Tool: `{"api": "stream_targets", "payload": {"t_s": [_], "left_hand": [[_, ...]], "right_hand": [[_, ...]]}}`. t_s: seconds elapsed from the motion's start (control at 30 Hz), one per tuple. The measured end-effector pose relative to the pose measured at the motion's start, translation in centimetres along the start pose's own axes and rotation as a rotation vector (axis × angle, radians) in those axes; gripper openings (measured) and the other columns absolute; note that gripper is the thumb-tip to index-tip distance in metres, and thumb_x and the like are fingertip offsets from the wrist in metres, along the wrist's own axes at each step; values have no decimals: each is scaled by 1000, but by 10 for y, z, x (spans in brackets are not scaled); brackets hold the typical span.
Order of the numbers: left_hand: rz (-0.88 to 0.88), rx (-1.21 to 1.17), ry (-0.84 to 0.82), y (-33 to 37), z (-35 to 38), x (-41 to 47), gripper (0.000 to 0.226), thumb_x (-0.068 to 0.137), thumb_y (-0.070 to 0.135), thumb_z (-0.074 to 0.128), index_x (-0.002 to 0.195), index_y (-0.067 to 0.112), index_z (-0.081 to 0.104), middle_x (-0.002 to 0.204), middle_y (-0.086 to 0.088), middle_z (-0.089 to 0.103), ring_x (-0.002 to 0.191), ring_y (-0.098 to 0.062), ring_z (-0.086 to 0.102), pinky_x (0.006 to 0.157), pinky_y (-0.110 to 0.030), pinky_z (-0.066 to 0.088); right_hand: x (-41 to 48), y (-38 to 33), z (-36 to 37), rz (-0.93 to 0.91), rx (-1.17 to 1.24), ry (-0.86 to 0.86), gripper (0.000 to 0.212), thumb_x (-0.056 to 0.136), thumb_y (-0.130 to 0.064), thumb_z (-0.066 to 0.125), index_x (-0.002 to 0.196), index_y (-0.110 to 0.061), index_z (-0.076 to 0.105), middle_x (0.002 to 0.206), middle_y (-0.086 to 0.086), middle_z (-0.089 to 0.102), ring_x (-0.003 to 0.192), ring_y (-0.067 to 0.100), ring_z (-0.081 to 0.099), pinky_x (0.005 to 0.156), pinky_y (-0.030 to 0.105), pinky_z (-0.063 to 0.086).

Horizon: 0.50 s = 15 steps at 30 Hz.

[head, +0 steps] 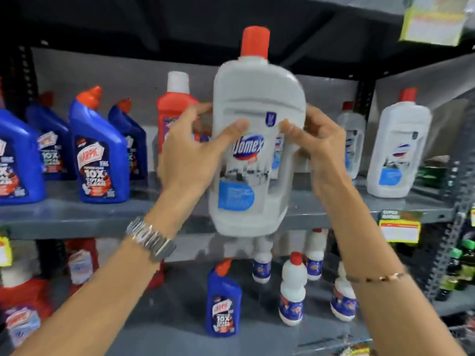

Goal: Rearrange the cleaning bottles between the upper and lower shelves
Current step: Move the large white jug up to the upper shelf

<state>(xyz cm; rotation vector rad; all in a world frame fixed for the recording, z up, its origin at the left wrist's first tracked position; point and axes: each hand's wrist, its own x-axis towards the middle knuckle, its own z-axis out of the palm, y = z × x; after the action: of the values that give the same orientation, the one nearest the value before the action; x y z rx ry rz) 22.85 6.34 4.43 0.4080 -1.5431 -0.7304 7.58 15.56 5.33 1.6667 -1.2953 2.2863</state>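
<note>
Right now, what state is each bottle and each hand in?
White Domex bottle: capped, upright, held in the air before the upper shelf.
Left hand: gripping its left side.
Right hand: gripping its right side.
Blue Harpic bottles: standing, capped, upper shelf.
Red bottle: standing, white cap on.
Lone blue bottle: standing, lower shelf.

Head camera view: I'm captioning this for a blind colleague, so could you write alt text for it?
Two bare hands, left hand and right hand, hold a large white plastic Domex bottle with a red cap upright in front of a grey metal upper shelf. Blue Harpic bottles stand on it at left; small white bottles stand below.
</note>
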Motion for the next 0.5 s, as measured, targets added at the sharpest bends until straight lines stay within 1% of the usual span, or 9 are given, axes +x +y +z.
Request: {"api": "stream_targets", "payload": {"t_s": [0.07, 0.13, 0.2, 0.23, 0.27, 0.33, 0.4, 0.5], "left_hand": [[0, -47, -24, 3, 31, 24, 47, 55, 63, 72, 91, 35, 60, 90, 10, 71, 83, -10, 67, 79, -46, 55], [-23, -65, -50, 2, 62, 42, 48, 54, 66, 70, 89, 35, 59, 88, 8, 72, 82, -12, 68, 73, -49, 57], [-58, -41, -89, -3, 89, 50, 47, 60, 65, 69, 94, 34, 58, 85, 9, 71, 77, -11, 68, 67, -44, 58], [-67, -37, -105, -6, 106, 53, 47, 64, 63, 69, 97, 32, 57, 83, 9, 70, 75, -11, 68, 66, -41, 57], [-84, -37, -116, -12, 116, 55, 46, 66, 61, 69, 98, 31, 56, 82, 8, 70, 75, -12, 68, 67, -41, 58], [-118, -38, -145, -24, 138, 58, 44, 65, 62, 69, 94, 34, 53, 83, 8, 69, 76, -17, 69, 68, -47, 58], [-149, -35, -168, -36, 158, 61, 44, 62, 64, 69, 92, 37, 51, 84, 7, 70, 78, -19, 69, 69, -50, 58], [-161, 20, -196, -48, 177, 61, 50, 64, 64, 68, 100, 34, 53, 91, 3, 71, 84, -21, 67, 73, -47, 58]], "right_hand": [[24, -3, -17, 13, -16, 27, 32, 76, -14, 71, 107, -10, 67, 89, 4, 71, 77, 11, 67, 61, 20, 52], [46, -2, -34, 35, -48, 46, 32, 78, -14, 70, 109, -9, 66, 87, 4, 69, 69, 7, 66, 54, 15, 49], [64, 6, -50, 71, -99, 59, 33, 79, -14, 69, 111, -8, 65, 86, 4, 68, 63, 2, 64, 50, 12, 46], [73, 12, -62, 87, -130, 63, 33, 78, -15, 69, 111, -10, 66, 87, 3, 68, 65, 3, 64, 52, 13, 46], [78, 19, -68, 111, -158, 63, 33, 77, -16, 70, 110, -12, 67, 89, 3, 69, 70, 5, 65, 56, 16, 47], [87, 34, -83, 161, -212, 69, 32, 76, -19, 71, 108, -16, 68, 91, 1, 70, 80, 12, 64, 64, 24, 47], [94, 49, -98, 203, -232, 77, 28, 76, -19, 70, 105, -20, 69, 85, -5, 69, 77, 9, 63, 66, 25, 45], [96, 68, -111, 244, -233, 84, 27, 78, -19, 69, 102, -30, 67, 77, -14, 69, 72, 0, 62, 71, 26, 45]]}}
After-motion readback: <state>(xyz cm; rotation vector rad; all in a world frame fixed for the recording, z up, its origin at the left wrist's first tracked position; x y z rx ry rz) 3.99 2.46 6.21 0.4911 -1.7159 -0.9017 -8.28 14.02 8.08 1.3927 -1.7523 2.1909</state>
